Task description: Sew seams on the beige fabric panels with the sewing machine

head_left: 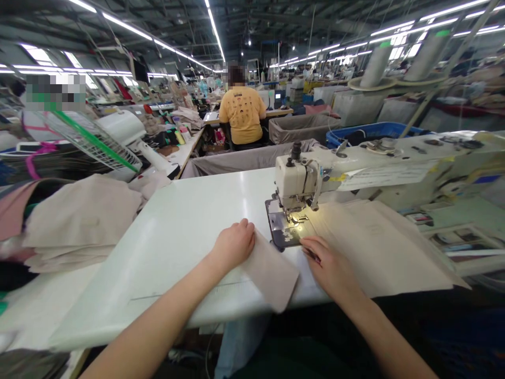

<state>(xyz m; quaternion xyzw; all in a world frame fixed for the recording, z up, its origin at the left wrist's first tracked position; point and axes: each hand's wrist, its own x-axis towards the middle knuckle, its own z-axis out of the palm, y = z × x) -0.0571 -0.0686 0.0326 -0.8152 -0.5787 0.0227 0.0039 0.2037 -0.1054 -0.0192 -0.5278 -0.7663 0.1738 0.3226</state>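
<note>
My left hand [235, 243] is closed on the upper end of a small beige fabric piece [272, 276], whose lower corner hangs at the table's front edge. My right hand [331, 266] lies at the near edge of the needle plate [282, 231], fingers curled round small dark thread snips [311, 255], mostly hidden in the palm. Just beyond both hands stands the sewing machine [298, 181], its lamp lighting the area under the needle. To the right of my right hand, a large beige fabric panel [379, 242] lies flat under the machine arm.
Beige fabric pieces [82, 216] are piled at the left, beside a white fan [98, 137]. Thread cones [376, 66] stand above the machine at right. A fabric-lined bin [236, 160] borders the table's far side. A person in a yellow shirt [242, 113] sits further ahead.
</note>
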